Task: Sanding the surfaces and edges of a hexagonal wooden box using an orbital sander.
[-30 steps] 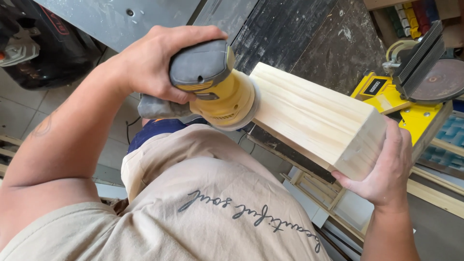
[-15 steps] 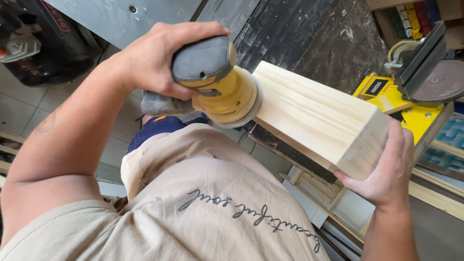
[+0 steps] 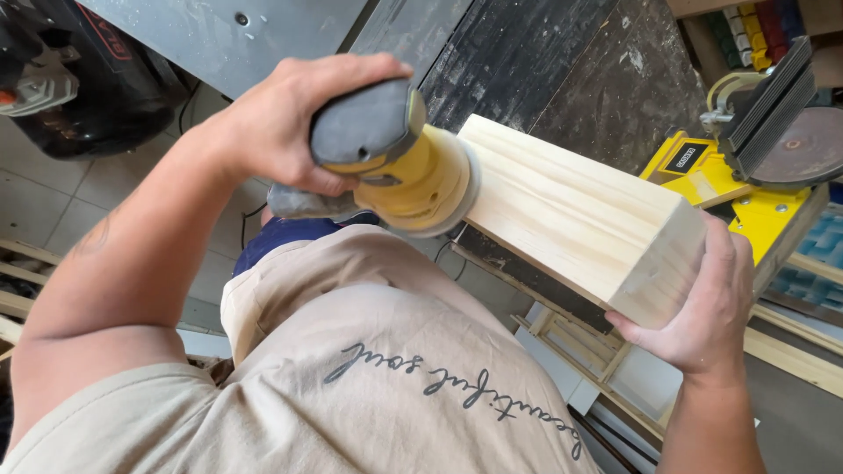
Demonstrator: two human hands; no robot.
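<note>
My left hand (image 3: 290, 118) grips the grey top of a yellow hand-held sander (image 3: 399, 162). Its round pad presses against the left end of a pale wooden block (image 3: 580, 215). The block lies long across the edge of a dark workbench (image 3: 544, 66), its grain running lengthwise. My right hand (image 3: 707, 303) wraps the block's right end from below and the side, fingers on the end face. My beige shirt fills the lower middle of the view.
A yellow mitre saw (image 3: 755, 149) with a grey guard stands right behind the block's right end. Pale wooden frames (image 3: 580, 342) lean below the bench. A dark machine (image 3: 79, 79) sits on the tiled floor at the upper left.
The sander and my left hand have shifted slightly right along the block's left end. My right hand keeps its hold on the block.
</note>
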